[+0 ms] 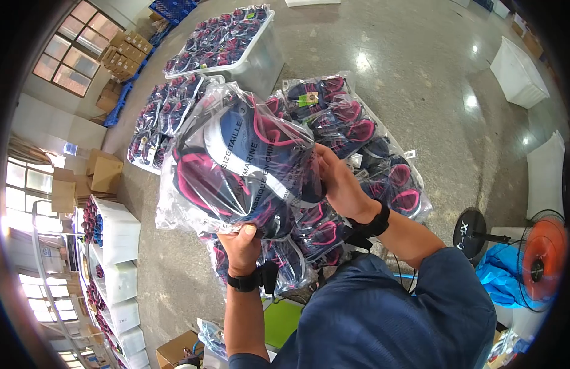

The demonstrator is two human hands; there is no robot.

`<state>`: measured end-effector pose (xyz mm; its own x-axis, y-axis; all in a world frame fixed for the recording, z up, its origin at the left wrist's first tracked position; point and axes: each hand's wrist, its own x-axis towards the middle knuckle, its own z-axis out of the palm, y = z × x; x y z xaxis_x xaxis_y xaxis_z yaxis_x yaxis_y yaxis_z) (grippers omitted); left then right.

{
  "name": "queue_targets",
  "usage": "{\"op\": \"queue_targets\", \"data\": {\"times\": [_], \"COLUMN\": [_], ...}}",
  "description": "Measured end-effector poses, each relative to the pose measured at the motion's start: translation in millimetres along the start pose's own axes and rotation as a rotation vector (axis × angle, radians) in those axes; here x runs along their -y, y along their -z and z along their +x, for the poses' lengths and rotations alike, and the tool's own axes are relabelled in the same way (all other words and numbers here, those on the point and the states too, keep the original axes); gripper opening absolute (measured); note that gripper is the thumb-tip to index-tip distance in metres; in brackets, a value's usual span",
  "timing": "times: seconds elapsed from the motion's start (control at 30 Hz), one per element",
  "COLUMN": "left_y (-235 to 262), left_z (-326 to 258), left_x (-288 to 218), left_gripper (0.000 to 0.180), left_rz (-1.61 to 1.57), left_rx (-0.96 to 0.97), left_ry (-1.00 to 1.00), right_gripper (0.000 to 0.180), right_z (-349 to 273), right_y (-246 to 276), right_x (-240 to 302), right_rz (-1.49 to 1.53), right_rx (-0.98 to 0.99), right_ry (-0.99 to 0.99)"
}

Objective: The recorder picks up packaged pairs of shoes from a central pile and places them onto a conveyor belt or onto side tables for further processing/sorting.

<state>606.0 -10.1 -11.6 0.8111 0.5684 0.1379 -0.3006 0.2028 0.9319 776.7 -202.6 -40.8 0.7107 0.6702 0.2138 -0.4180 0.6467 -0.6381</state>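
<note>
Above packaged shoes [352, 130], the left grip [241, 251] and right grip [346, 190] together hold a clear plastic bag [239, 163] of navy-and-pink shoes [200, 184].

Dark blue short-sleeved shirt [389, 313], 2 black wrist straps [378, 220] with black attachments [270, 278].

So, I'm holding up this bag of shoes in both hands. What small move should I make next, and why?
I'd probably lower the bag of shoes onto the similar bags below. Your left hand grips its near edge and your right hand its right side, so it seems steady enough.
</note>
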Motion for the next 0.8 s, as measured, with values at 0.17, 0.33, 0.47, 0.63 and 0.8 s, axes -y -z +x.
{"op": "queue_targets", "data": {"times": [0.17,0.33,0.47,0.63,0.8], "left_y": [-25,-40,-52,-38,-42], "left_z": [-1,0,1,6,3], "left_x": [-10,-8,-10,9,18], "left_gripper": [0.049,0.024,0.027,0.029,0.043], "left_rz": [0.047,0.032,-0.008,0.168,0.061], "left_rx": [0.097,0.099,0.067,0.045,0.012], "left_ry": [0.094,0.104,0.131,0.343,0.380], "right_gripper": [0.078,0.068,0.062,0.060,0.034], "right_z": [1,4,1,11,29], "right_y": [-10,-11,1,17,36], "right_x": [11,15,18,27,27], "right_rz": [-0.141,-0.127,-0.168,-0.060,-0.098], "right_rx": [-0.009,-0.072,0.006,-0.136,-0.306], "right_ry": [-0.020,-0.113,-0.256,-0.450,-0.501]}}
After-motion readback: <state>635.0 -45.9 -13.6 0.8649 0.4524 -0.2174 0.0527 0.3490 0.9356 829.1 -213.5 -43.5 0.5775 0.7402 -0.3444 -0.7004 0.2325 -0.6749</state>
